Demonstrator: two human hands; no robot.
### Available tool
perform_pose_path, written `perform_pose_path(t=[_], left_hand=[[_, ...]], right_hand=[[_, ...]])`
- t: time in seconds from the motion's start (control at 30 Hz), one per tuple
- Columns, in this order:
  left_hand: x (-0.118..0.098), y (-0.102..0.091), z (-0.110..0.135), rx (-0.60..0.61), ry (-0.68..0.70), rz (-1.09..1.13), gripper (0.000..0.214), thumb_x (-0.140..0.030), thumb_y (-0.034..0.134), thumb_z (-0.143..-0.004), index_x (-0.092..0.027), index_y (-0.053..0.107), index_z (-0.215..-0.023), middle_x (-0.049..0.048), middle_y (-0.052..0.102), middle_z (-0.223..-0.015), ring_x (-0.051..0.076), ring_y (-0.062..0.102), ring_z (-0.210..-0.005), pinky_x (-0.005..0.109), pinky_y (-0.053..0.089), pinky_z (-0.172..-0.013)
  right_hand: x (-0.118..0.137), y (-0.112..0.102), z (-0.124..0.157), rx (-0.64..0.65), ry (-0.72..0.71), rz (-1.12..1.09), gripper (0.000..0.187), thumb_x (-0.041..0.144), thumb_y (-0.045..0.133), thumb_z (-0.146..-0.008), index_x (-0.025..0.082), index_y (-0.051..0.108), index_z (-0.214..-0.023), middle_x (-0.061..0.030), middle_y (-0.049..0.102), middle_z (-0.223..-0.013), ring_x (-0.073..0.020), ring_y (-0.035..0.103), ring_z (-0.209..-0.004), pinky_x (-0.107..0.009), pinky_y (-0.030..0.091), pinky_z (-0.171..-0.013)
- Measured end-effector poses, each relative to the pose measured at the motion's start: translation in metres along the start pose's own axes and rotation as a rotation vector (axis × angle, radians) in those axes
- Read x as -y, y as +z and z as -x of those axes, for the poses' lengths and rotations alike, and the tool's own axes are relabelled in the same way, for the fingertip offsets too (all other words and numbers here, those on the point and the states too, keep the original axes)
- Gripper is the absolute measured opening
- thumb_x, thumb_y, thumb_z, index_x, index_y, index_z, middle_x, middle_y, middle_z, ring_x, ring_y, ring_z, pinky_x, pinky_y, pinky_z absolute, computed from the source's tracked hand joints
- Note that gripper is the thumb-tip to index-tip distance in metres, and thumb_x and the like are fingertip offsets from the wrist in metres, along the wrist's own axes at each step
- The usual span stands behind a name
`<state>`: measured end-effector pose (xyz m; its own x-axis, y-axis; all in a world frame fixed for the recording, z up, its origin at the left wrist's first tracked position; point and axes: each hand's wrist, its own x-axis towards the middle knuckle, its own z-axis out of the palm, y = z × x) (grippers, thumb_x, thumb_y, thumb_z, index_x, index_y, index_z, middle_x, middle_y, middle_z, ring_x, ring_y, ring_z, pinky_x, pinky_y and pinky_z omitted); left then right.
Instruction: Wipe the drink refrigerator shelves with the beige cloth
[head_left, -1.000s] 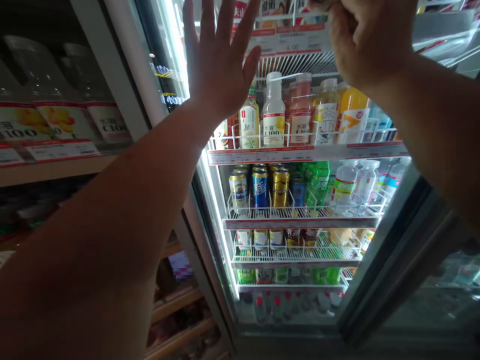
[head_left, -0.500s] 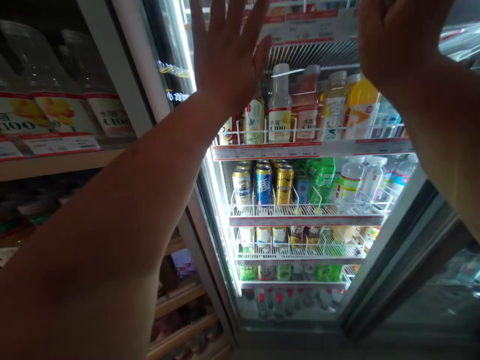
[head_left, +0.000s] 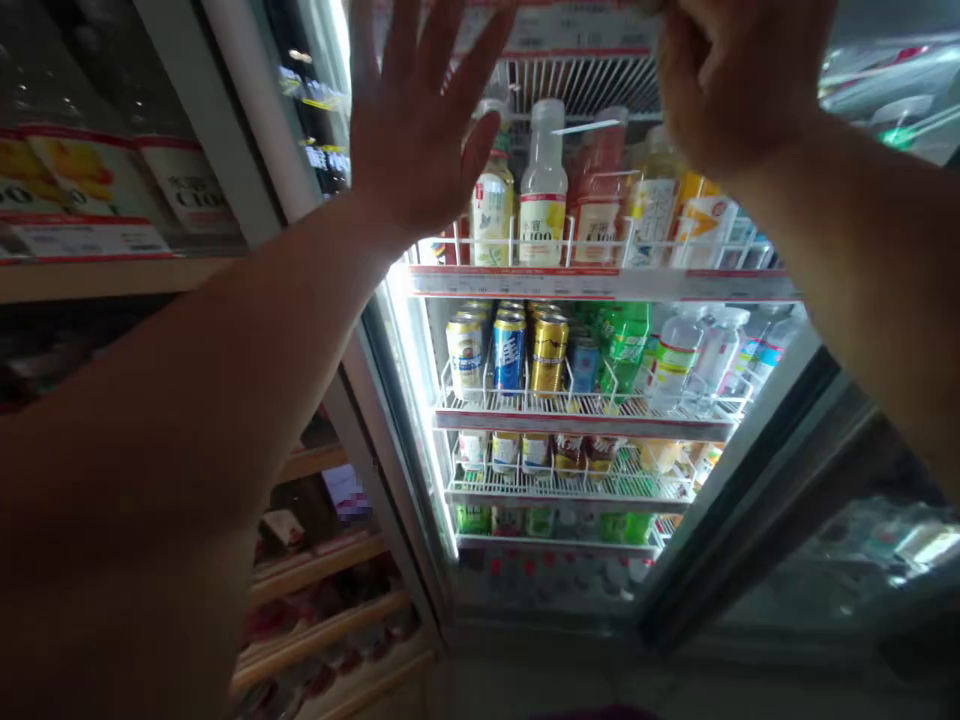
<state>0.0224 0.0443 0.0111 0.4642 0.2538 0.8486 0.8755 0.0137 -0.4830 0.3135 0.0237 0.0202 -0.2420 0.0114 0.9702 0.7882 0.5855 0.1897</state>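
Note:
My left hand (head_left: pixel 416 135) is raised in front of the left part of a lit drinks fridge, fingers spread and nothing in it. Behind its thumb stands a pale yellow bottle (head_left: pixel 492 215), and beside that a clear-necked bottle with a lemon label (head_left: pixel 543 190). My right hand (head_left: pixel 739 80) is up at the top right, its fingers curled in near the upper shelf's price strip (head_left: pixel 577 28). Whatever those fingers may hold is hidden past the top edge. Under its wrist an orange-juice bottle (head_left: pixel 701 225) shows in part.
Lower fridge shelves carry a blue can (head_left: pixel 509 355), a gold can (head_left: pixel 549 355) and a green bottle (head_left: pixel 624 345). A dark sliding-door frame (head_left: pixel 750 470) slants along the right. Wooden shelves (head_left: pixel 322 570) with packaged goods line the left side.
The view has tilted and shifted, so the fridge shelves sit higher and further left. My right hand has moved left and its fingers look more curled. My left hand stays spread.

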Motion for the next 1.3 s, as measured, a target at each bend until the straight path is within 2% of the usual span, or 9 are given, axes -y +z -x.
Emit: perform_pose_path(t=[0.07, 0.2, 0.27, 0.47, 0.7, 0.8, 0.97, 1.17, 1.3], left_hand=[[-0.001, -0.002, 0.008, -0.039, 0.019, -0.018, 0.071, -0.048, 0.037, -0.100, -0.023, 0.022, -0.165, 0.0009, 0.005, -0.172, 0.031, -0.002, -0.157, 0.060, -0.003, -0.125], [-0.006, -0.006, 0.018, -0.088, 0.024, 0.028, 0.067, -0.045, 0.036, -0.100, -0.023, 0.029, -0.163, -0.0022, 0.009, -0.172, 0.024, 0.000, -0.158, 0.055, 0.000, -0.127], [-0.009, -0.007, 0.020, -0.129, -0.001, 0.074, 0.065, -0.049, 0.030, -0.102, -0.022, 0.032, -0.162, -0.0049, 0.010, -0.171, 0.023, 0.000, -0.158, 0.055, -0.002, -0.128], [-0.013, -0.004, 0.021, -0.131, -0.124, 0.256, 0.066, -0.066, 0.029, -0.100, -0.038, 0.034, -0.159, -0.0194, 0.015, -0.167, 0.018, -0.016, -0.157, 0.052, -0.020, -0.126], [-0.019, -0.012, 0.032, -0.064, -0.104, 0.316, 0.066, -0.053, 0.041, -0.099, -0.040, 0.028, -0.162, -0.0186, 0.003, -0.168, 0.019, -0.021, -0.156, 0.051, -0.025, -0.125], [-0.020, -0.014, 0.040, -0.036, -0.083, 0.333, 0.067, -0.055, 0.046, -0.096, -0.045, 0.030, -0.160, -0.0198, 0.003, -0.167, 0.020, -0.020, -0.156, 0.051, -0.024, -0.125], [-0.029, -0.016, 0.056, -0.022, -0.108, 0.336, 0.061, -0.052, 0.039, -0.098, -0.052, 0.030, -0.158, -0.0193, 0.009, -0.167, 0.019, -0.012, -0.156, 0.049, -0.020, -0.127], [-0.040, -0.004, 0.070, -0.096, -0.178, 0.269, 0.057, -0.051, 0.026, -0.105, -0.042, 0.029, -0.161, -0.0187, 0.003, -0.168, 0.018, -0.018, -0.156, 0.048, -0.020, -0.127], [-0.036, 0.006, 0.072, -0.128, -0.140, 0.256, 0.059, -0.055, 0.025, -0.104, -0.040, 0.029, -0.161, -0.0192, 0.000, -0.168, 0.017, -0.019, -0.156, 0.050, -0.019, -0.127]], right_hand=[[-0.016, 0.008, -0.006, -0.047, -0.136, 0.102, 0.050, 0.023, 0.043, -0.101, 0.025, 0.054, -0.150, -0.0014, 0.049, -0.156, -0.0318, 0.042, -0.147, -0.049, 0.032, -0.122], [-0.032, 0.022, -0.017, -0.158, 0.069, 0.147, 0.062, 0.031, 0.039, -0.103, 0.000, 0.038, -0.157, -0.0185, 0.029, -0.165, -0.0423, 0.023, -0.154, -0.051, 0.021, -0.128], [-0.028, 0.024, -0.014, -0.117, -0.006, 0.148, 0.069, 0.039, 0.046, -0.102, 0.002, 0.034, -0.159, -0.0224, 0.027, -0.165, -0.0472, 0.020, -0.153, -0.059, 0.021, -0.127], [-0.014, 0.025, 0.005, -0.114, -0.394, 0.092, 0.042, 0.032, 0.036, -0.109, 0.036, 0.057, -0.144, 0.0054, 0.053, -0.153, -0.0265, 0.048, -0.142, -0.047, 0.042, -0.119], [-0.038, 0.036, -0.009, -0.274, 0.380, 0.184, 0.058, 0.016, 0.050, -0.095, 0.014, 0.049, -0.153, -0.0122, 0.040, -0.161, -0.0369, 0.031, -0.152, -0.059, 0.019, -0.127], [-0.027, 0.032, 0.005, -0.268, 0.121, 0.178, 0.053, 0.029, 0.050, -0.098, 0.017, 0.054, -0.149, -0.0094, 0.046, -0.158, -0.0309, 0.036, -0.149, -0.049, 0.024, -0.128], [-0.005, 0.024, 0.044, 0.179, -0.422, 0.137, 0.044, 0.038, 0.042, -0.102, 0.046, 0.052, -0.144, 0.0164, 0.043, -0.158, -0.0169, 0.036, -0.149, -0.046, 0.031, -0.125], [-0.036, 0.053, 0.060, -0.418, 0.216, 0.085, 0.051, 0.033, 0.030, -0.102, 0.034, 0.053, -0.147, -0.0002, 0.046, -0.158, -0.0273, 0.031, -0.149, -0.060, 0.021, -0.123], [-0.028, 0.048, 0.073, -0.171, -0.025, 0.010, 0.051, 0.039, 0.036, -0.101, 0.043, 0.044, -0.152, 0.0085, 0.039, -0.162, -0.0230, 0.026, -0.153, -0.058, 0.020, -0.126]])
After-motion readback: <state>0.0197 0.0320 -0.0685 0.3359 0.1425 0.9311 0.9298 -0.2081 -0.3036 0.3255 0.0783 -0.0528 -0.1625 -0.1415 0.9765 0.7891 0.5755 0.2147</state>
